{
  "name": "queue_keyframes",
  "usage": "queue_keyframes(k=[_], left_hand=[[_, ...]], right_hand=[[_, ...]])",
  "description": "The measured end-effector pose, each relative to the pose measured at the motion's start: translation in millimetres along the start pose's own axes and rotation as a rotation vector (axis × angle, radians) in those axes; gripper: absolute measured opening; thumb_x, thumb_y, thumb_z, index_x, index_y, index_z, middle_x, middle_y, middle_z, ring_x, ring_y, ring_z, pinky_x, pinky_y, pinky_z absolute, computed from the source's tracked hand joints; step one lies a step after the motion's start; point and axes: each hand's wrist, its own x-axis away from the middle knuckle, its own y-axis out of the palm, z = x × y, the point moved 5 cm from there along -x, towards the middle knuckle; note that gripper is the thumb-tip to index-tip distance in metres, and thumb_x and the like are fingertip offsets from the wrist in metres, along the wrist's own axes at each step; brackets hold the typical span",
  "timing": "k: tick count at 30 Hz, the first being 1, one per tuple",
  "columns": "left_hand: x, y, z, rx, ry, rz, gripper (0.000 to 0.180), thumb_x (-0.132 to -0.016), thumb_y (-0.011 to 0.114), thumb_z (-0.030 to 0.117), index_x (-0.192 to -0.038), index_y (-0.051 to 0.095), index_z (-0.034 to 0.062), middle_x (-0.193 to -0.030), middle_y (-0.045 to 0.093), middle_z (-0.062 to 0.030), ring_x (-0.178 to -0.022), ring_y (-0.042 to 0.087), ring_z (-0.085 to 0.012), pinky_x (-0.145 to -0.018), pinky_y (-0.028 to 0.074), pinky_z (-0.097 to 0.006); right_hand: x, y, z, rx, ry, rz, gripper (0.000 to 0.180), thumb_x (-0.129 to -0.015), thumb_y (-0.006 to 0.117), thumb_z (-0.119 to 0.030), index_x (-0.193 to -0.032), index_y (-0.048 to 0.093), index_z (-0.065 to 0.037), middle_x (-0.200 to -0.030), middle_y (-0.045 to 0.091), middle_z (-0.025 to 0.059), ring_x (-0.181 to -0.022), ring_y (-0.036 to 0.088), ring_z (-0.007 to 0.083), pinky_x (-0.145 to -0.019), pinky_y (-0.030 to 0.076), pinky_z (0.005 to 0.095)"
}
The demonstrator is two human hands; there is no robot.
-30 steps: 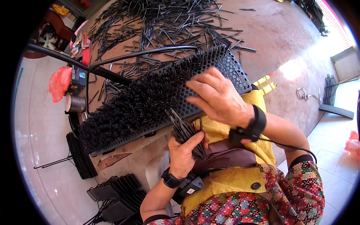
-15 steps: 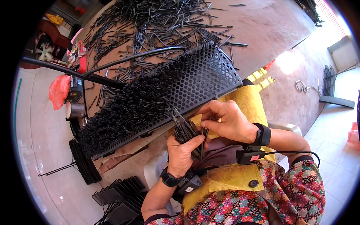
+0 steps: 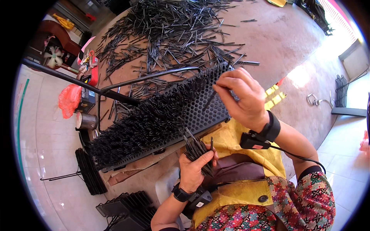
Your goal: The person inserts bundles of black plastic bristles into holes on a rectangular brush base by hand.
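Observation:
My left hand (image 3: 195, 165) is closed round a bundle of thin black strips (image 3: 195, 148), low in front of my yellow apron. One strip stands apart beside its thumb. Higher up, my right hand (image 3: 242, 96) pinches a single black strip (image 3: 209, 101), which slants down over a perforated black tray (image 3: 199, 112). Looped black strips (image 3: 146, 123) stand densely in the tray's holes along its left and far parts. Bare honeycomb holes show on the near right part. Whether the pinched strip's lower tip touches a hole, I cannot tell.
A large pile of loose black strips (image 3: 165, 27) covers the far tabletop. A black metal bar (image 3: 119, 97) crosses the tray's left side. A metal can (image 3: 86, 121) and an orange-red plastic bag (image 3: 70, 101) sit at the left. Racks of black trays (image 3: 125, 210) stand below.
My right hand has moved away from the bundle, up and over the tray, carrying one strip. The left hand has shifted slightly down and right. The whole view has shifted a little.

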Motion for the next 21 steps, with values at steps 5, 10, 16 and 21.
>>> queue_keyframes(k=[5, 10, 16, 21], left_hand=[[-3.3, -0.2, -0.2, 0.022, -0.015, -0.003, 0.015, -0.08, 0.061, -0.002, -0.095, 0.056, -0.0017, -0.084, 0.061, -0.0134, -0.071, 0.06, -0.021, -0.057, 0.05, -0.03], [-3.6, -1.9, 0.5, 0.034, 0.012, 0.001, 0.016, -0.08, 0.06, -0.004, -0.095, 0.056, -0.0017, -0.081, 0.061, -0.0139, -0.068, 0.059, -0.0209, -0.057, 0.05, -0.03], [-5.0, -2.9, 1.5, 0.015, 0.022, 0.022, 0.016, -0.079, 0.061, -0.003, -0.094, 0.056, -0.0025, -0.08, 0.061, -0.0142, -0.067, 0.06, -0.0208, -0.055, 0.05, -0.03], [-5.5, -5.4, 0.5, -0.003, 0.022, 0.017, 0.015, -0.079, 0.061, -0.003, -0.093, 0.057, -0.0021, -0.081, 0.061, -0.014, -0.069, 0.06, -0.0206, -0.055, 0.05, -0.03]], right_hand=[[3.6, 30.4, 1.6, 0.061, -0.242, -0.03, 0.024, -0.062, 0.062, 0.004, -0.085, 0.056, 0.001, -0.083, 0.053, 0.0118, -0.07, 0.051, 0.0269, -0.058, 0.045, 0.0343], [10.5, 50.6, -7.4, 0.097, -0.354, -0.196, 0.03, -0.06, 0.059, -0.005, -0.089, 0.054, 0.003, -0.089, 0.05, 0.0128, -0.077, 0.049, 0.0273, -0.065, 0.045, 0.0353], [24.6, 73.1, -12.0, 0.173, -0.468, -0.483, 0.024, -0.066, 0.054, -0.016, -0.081, 0.057, 0.002, -0.077, 0.047, 0.0088, -0.073, 0.046, 0.0239, -0.064, 0.042, 0.0345], [26.8, 61.1, -11.4, -0.023, -0.161, -0.52, 0.028, -0.07, 0.064, -0.007, -0.096, 0.058, 0.003, -0.085, 0.055, 0.0124, -0.075, 0.053, 0.0276, -0.064, 0.046, 0.0364]])
